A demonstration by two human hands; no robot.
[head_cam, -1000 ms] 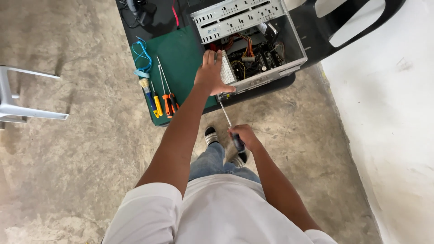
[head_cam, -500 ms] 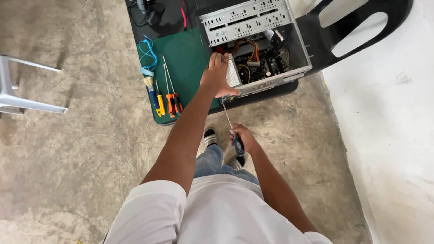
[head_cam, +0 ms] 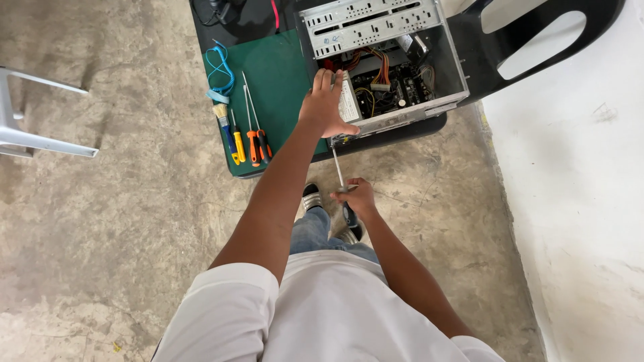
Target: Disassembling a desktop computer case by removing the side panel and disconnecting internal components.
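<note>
An open grey computer case (head_cam: 429, 110) with cables and boards inside lies on a low black table (head_cam: 409, 131). My left hand (head_cam: 325, 107) rests flat on the case's near left corner, fingers spread. My right hand (head_cam: 357, 199) grips the handle of a long screwdriver (head_cam: 339, 167), whose shaft points up to the case's front lower edge near my left hand.
A green mat (head_cam: 278, 80) on the table holds a blue coiled strap (head_cam: 221, 70), a small brush (head_cam: 225, 127) and several orange and yellow screwdrivers (head_cam: 255, 137). A black plastic chair (head_cam: 537, 47) stands at the right, a white frame (head_cam: 40, 141) at the left. Concrete floor all around.
The view shifted slightly; my left hand stays on the case corner and my right hand keeps the screwdriver against the case's edge, raised a little toward it.
</note>
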